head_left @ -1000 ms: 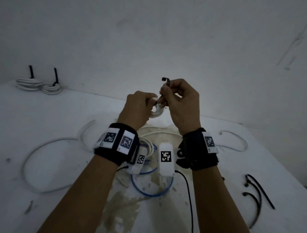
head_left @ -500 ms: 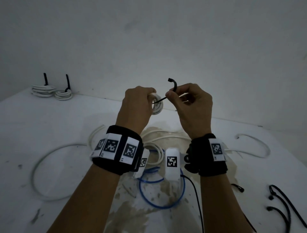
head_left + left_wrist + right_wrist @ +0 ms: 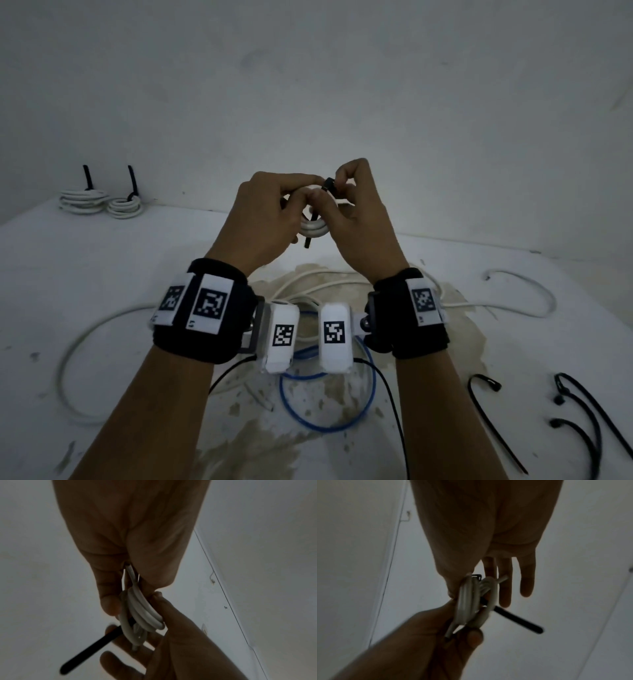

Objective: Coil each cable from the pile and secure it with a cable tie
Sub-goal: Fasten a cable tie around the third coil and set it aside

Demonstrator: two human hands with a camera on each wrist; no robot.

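Beneath the raised hands, loose white cables and a blue cable loop crowd the white table at centre. Black plastic cable ties lie at four o'clock, two tied white coils at ten o'clock; bare tabletop lies between.

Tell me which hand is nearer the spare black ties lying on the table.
Right. The right hand is raised on the same side as the spare ties, which lie low to its right; the left hand is farther across, holding the white coil.

A small white coiled cable is held up above the table, a black cable tie threaded through its loops.
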